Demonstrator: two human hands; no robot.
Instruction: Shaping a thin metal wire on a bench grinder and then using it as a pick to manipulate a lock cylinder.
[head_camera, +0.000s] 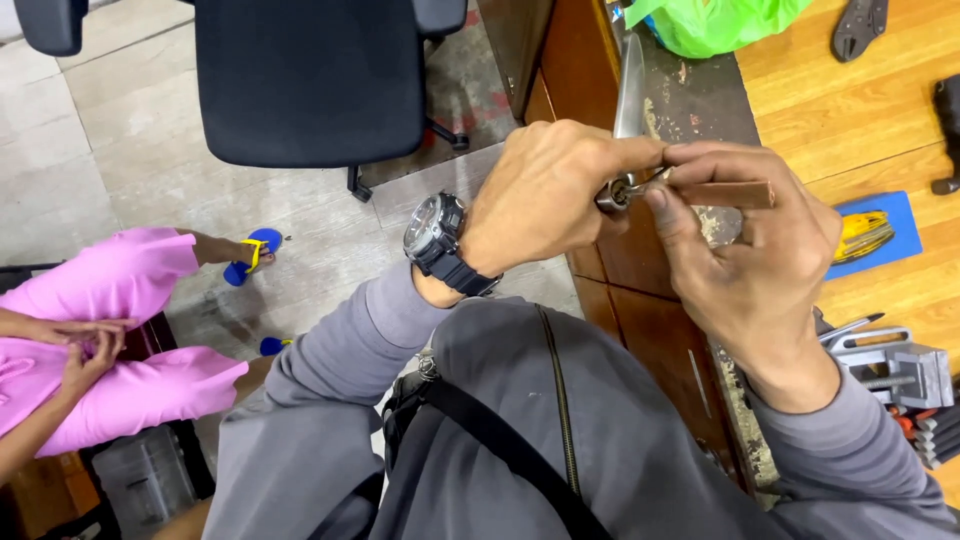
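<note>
Head view: left hand (545, 195) fingers closed round knife (629, 95) collar; right hand (745, 240) pinches brown handle (735, 194).

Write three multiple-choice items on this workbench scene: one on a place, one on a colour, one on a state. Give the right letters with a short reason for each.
1. Where does the green plastic bag lie?
A. on the floor under the chair
B. at the far end of the wooden bench
C. on the seated person's lap

2. What colour are the clothes of the seated person on the floor side?
A. pink
B. yellow
C. white

3. How is the knife held?
A. lying loose on the bench
B. in the left hand alone
C. between both hands, blade pointing away

Answers: 1 B, the bag sits at the top of the bench. 2 A, the clothes are pink. 3 C, the left hand and right hand meet at its brown handle, blade rising beyond them.
</note>
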